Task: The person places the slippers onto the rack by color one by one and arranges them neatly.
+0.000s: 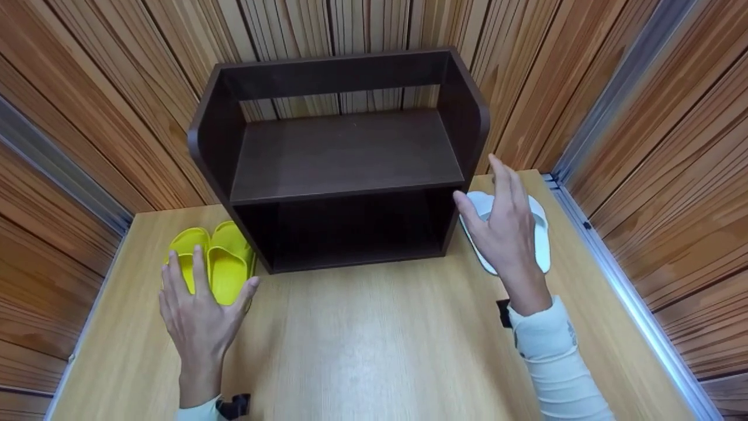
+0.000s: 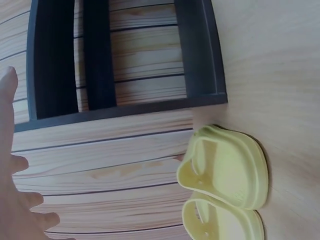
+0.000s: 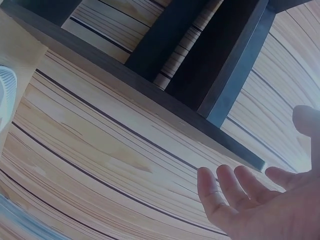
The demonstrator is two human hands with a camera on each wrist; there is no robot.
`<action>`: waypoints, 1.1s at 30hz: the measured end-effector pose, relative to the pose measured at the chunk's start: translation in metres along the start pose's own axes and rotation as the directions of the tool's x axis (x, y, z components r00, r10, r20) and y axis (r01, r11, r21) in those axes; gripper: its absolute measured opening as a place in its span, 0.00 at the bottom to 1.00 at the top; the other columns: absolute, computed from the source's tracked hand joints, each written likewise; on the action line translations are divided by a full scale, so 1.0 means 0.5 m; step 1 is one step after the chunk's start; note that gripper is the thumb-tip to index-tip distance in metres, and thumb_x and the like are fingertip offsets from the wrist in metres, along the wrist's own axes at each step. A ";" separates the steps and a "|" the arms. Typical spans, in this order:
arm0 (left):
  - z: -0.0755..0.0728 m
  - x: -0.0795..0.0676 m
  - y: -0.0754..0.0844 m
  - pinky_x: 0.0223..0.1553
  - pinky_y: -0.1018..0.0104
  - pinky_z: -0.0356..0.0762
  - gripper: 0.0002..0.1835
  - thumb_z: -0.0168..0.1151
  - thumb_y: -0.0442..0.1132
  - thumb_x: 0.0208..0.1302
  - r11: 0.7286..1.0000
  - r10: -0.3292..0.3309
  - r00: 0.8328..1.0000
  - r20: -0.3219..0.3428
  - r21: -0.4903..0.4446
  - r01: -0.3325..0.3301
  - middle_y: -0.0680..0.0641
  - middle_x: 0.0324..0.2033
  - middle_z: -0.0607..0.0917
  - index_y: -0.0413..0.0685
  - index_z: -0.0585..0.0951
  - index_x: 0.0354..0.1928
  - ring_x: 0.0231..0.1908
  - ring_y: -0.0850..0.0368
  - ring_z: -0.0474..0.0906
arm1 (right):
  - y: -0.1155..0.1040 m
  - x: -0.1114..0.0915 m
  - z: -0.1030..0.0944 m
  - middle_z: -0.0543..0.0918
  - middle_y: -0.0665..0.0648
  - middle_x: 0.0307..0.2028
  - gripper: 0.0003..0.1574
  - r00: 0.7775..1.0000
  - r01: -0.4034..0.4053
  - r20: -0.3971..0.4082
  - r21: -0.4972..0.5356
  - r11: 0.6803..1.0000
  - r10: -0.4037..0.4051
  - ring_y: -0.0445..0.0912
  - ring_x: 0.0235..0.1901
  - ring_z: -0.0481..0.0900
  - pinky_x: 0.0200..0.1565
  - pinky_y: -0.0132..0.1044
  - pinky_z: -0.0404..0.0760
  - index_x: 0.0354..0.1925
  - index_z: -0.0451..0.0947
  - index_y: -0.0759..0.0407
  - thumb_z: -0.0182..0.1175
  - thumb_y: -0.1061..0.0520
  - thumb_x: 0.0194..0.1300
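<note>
A dark brown two-tier shelf (image 1: 350,155) stands against the back wall, its lower compartment in deep shadow. On its left, a pair of yellow slippers (image 1: 229,272) sits side by side on the floor. My left hand (image 1: 198,318) hovers over their near end with fingers spread, holding nothing. White slippers (image 1: 542,240) lie to the right of the shelf, partly covered by my right hand (image 1: 507,240); whether it is one or two I cannot tell. That hand is raised beside the shelf's right side panel (image 3: 150,92), fingers apart, gripping nothing.
Wood-patterned panels (image 1: 87,88) rise behind and on both sides. The light wooden floor (image 1: 362,345) spreads in front of the shelf. A metal rail (image 1: 631,298) runs along the right edge of the floor.
</note>
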State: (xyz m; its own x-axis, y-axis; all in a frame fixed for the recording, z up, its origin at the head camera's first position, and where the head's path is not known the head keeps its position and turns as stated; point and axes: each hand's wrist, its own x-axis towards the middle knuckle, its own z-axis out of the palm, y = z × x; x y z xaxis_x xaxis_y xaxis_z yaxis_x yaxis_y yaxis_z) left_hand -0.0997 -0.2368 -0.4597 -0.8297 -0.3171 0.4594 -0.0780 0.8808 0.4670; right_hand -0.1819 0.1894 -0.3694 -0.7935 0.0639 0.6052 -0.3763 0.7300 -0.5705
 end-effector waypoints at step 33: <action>0.037 0.132 -0.186 0.64 0.27 0.51 0.53 0.51 0.74 0.65 0.958 -0.274 0.914 0.300 -0.001 0.287 0.32 0.75 0.57 0.43 0.55 0.79 0.71 0.27 0.53 | 0.043 0.087 0.063 0.78 0.66 0.59 0.34 0.996 -0.027 -0.078 0.126 0.992 0.037 0.56 0.53 0.79 0.54 0.50 0.79 0.73 0.60 0.62 0.58 0.61 0.75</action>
State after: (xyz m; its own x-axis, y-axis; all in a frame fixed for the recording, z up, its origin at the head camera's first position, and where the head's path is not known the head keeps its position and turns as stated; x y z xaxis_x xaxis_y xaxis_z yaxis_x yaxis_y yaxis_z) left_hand -0.1571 -0.3333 -0.4868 -0.9027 -0.4253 0.0652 -0.3124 0.7521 0.5803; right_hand -0.2395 0.1863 -0.3728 -0.7672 0.1432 0.6252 -0.4124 0.6365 -0.6518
